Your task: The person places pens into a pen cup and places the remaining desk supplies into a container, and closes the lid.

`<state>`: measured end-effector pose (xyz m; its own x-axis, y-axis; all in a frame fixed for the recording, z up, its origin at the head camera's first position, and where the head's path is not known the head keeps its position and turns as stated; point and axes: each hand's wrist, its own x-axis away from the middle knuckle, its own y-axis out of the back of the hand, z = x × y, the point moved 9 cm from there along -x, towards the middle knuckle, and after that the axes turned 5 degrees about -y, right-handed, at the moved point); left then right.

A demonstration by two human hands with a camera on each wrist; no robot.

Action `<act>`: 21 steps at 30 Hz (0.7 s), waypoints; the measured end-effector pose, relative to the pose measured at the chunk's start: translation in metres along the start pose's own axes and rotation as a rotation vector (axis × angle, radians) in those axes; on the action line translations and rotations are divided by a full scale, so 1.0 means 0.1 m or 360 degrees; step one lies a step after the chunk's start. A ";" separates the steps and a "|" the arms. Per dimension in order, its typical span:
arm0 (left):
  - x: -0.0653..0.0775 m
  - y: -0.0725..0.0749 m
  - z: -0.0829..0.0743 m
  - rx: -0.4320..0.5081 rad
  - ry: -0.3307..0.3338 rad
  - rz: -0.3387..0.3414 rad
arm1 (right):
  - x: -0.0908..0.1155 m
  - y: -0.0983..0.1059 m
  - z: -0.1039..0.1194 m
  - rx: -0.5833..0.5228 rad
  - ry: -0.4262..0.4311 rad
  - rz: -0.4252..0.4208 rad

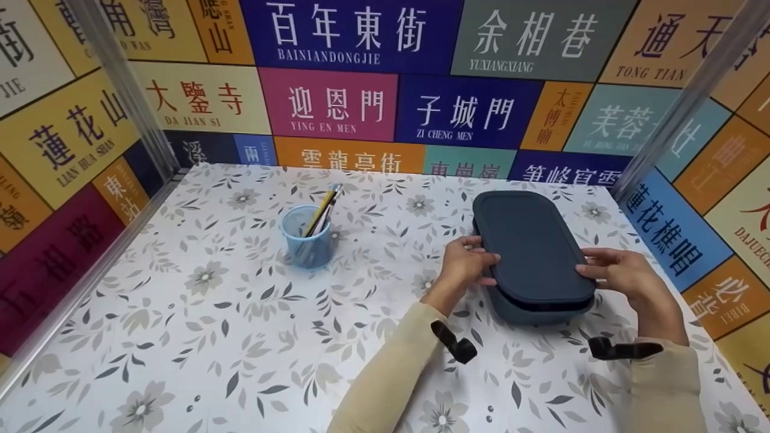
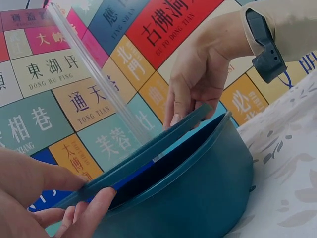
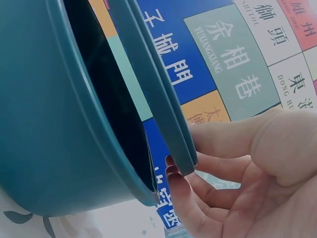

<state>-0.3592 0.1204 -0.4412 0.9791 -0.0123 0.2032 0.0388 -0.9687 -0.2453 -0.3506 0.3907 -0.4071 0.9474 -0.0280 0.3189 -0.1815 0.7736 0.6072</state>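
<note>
A dark blue-grey lid (image 1: 532, 243) hovers just above a matching oblong box (image 1: 535, 316) on the right of the table. My left hand (image 1: 466, 261) pinches the lid's left edge between thumb and fingers. On the opposite edge, my right hand (image 1: 622, 273) pinches the lid too. A gap between the lid (image 2: 148, 148) and the box's rim shows in the left wrist view, and the box (image 2: 198, 193) looks dark inside. In the right wrist view, the thumb and fingers of the right hand (image 3: 233, 168) grip the lid's edge, apart from the box (image 3: 44, 119).
A light blue mesh pen cup (image 1: 307, 240) with several pencils or pens stands left of the box. The table (image 1: 210, 337) wears a white floral cover. Panels with printed characters (image 1: 337, 102) rise behind and at both sides, with clear strips at the corners.
</note>
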 end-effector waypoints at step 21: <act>0.09 0.01 0.09 -0.0316 0.0119 -0.0048 | -0.03 -0.03 -0.10 0.0188 -0.0084 0.0119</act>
<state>-0.3489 0.1214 -0.4486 0.9603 0.0065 0.2789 0.0207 -0.9986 -0.0480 -0.3504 0.3949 -0.4168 0.9155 -0.0087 0.4021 -0.2836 0.6949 0.6608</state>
